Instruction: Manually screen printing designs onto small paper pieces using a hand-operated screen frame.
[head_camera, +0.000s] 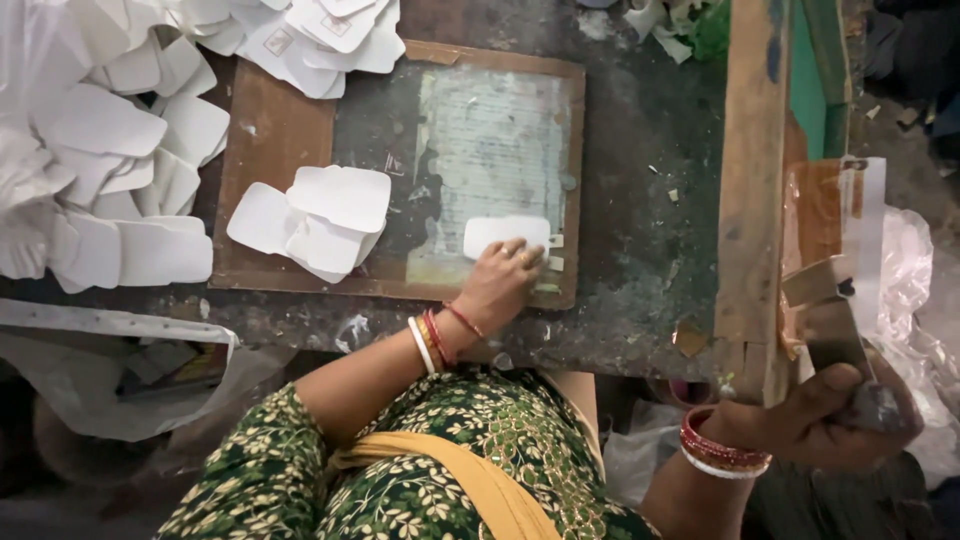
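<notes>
head view: left hand (503, 283) fingertips press white card (503, 232).

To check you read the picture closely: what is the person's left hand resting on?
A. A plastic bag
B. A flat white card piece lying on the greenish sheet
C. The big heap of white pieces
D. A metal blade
B: the left hand presses its fingers on a single white card piece lying on the greenish sheet, apart from the heap.

Head camera, looking straight down, close overhead
</notes>
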